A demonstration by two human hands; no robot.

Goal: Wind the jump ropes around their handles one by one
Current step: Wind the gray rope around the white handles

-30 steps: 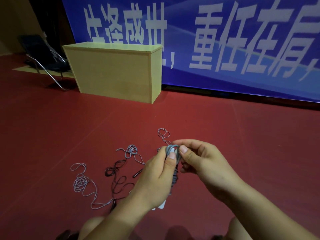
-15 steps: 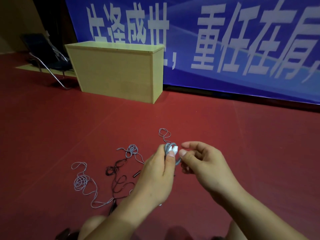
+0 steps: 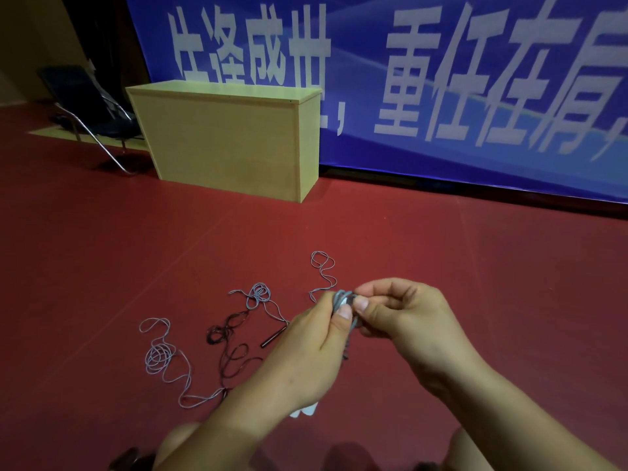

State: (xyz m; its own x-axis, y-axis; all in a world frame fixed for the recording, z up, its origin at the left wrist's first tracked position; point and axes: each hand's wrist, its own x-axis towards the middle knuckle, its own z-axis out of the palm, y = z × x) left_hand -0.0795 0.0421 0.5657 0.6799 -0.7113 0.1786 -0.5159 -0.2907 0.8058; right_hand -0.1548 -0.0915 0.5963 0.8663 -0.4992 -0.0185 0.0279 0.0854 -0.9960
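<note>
Gripping the upright handles (image 3: 346,338) in the left hand (image 3: 306,351), the person pinches the grey jump rope (image 3: 341,295) at their top with the right hand (image 3: 401,321), its loose tail (image 3: 323,266) trailing forward-left on the floor (image 3: 102,266).

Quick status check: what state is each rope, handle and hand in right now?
Left hand: grips the handles, thumb pressing the coils.
Right hand: pinches the grey rope at the bundle.
Held grey rope: partly wound, its tail trailing on the floor.
Dark rope: loose, tangled on the floor.
Left grey rope: loose, unwound.
Middle grey rope: loose, unwound.
Dark handle: lying flat on the floor.
</note>
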